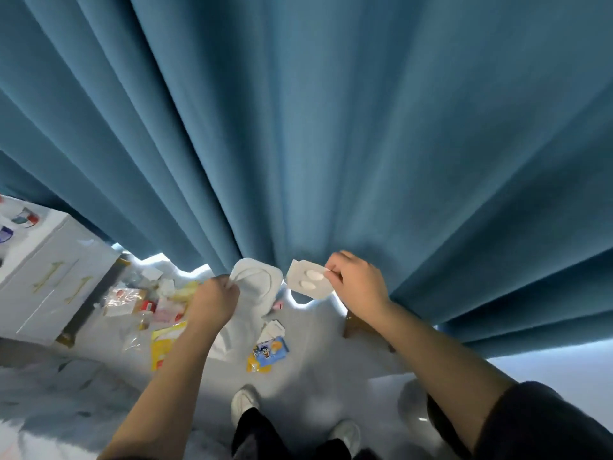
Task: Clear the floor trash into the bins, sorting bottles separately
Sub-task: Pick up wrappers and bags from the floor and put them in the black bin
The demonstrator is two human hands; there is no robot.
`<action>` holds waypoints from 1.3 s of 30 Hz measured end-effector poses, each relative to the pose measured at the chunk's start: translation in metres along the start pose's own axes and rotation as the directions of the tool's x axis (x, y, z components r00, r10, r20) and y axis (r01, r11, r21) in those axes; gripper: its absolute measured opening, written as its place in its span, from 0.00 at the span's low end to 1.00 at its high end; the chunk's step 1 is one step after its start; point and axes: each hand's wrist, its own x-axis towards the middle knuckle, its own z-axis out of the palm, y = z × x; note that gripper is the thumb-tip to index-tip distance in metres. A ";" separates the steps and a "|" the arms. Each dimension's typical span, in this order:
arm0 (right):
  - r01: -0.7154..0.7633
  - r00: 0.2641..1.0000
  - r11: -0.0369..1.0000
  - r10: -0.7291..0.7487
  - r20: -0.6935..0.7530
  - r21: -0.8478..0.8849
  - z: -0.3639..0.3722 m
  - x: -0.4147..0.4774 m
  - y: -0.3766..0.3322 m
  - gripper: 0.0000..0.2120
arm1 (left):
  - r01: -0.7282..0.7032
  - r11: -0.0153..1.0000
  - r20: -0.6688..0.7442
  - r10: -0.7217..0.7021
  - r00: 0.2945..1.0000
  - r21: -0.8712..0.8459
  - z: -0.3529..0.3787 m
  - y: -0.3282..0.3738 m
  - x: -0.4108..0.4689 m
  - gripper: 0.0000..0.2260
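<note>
My left hand (215,298) grips the edge of a white plastic bag (255,287) that hangs down in front of the blue curtain. My right hand (356,282) pinches a small white card with two oval shapes (308,282), held in the air just right of the bag's opening. On the floor below lie a blue and yellow snack wrapper (268,353), a yellow package (166,343), a clear plastic bottle (144,318) and several other wrappers (156,302). No bin is in view.
A blue curtain (331,127) fills the upper view. A white cabinet with gold handles (49,280) stands at the left. A wooden furniture leg (358,325) is under the curtain at the right. My two feet in white shoes (243,401) stand on the pale floor.
</note>
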 end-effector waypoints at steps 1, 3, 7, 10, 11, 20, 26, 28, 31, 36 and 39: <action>-0.026 1.000 1.000 0.026 -0.009 0.008 -0.008 -0.008 0.018 0.06 | -0.019 1.000 0.026 0.019 0.999 -0.002 0.012 0.015 -0.003 0.14; -0.089 0.996 0.996 0.089 -0.027 0.006 -0.025 -0.025 0.051 0.06 | -0.075 0.997 0.085 0.074 0.994 0.005 0.035 0.049 -0.008 0.15; -0.256 0.965 0.967 0.256 -0.061 0.005 -0.051 -0.057 0.110 0.07 | -0.186 0.981 0.191 0.173 0.966 0.052 0.072 0.118 -0.008 0.14; -0.407 0.905 0.913 0.407 -0.125 0.031 -0.064 -0.083 0.145 0.06 | -0.331 0.940 0.246 0.304 0.920 0.078 0.101 0.167 -0.004 0.11; -0.461 0.875 0.886 0.462 -0.143 0.044 -0.067 -0.093 0.156 0.06 | -0.396 0.912 0.274 0.355 0.894 0.110 0.111 0.183 -0.004 0.10; -0.780 0.579 0.612 0.785 -0.221 0.132 -0.078 -0.220 0.230 0.07 | -0.745 0.651 0.518 0.592 0.618 0.146 0.211 0.299 -0.058 0.11; -0.878 0.386 0.423 0.902 -0.191 0.223 -0.061 -0.316 0.289 0.05 | -0.791 0.594 0.657 0.541 0.525 0.144 0.306 0.343 -0.126 0.10; -0.897 0.333 0.365 0.929 -0.163 0.249 -0.053 -0.343 0.314 0.06 | -0.785 0.603 0.693 0.507 0.512 0.138 0.341 0.349 -0.146 0.09; -0.908 0.261 0.287 0.957 -0.125 0.303 -0.038 -0.367 0.347 0.05 | -0.744 0.655 0.743 0.432 0.512 0.132 0.389 0.348 -0.160 0.08; -0.919 0.170 0.177 0.984 -0.053 0.353 0.008 -0.388 0.404 0.04 | -0.658 0.739 0.784 0.321 0.531 0.143 0.474 0.345 -0.169 0.06; -0.914 0.126 0.128 0.992 -0.032 0.386 0.048 -0.389 0.439 0.05 | -0.555 0.818 0.800 0.229 0.555 0.151 0.536 0.336 -0.165 0.05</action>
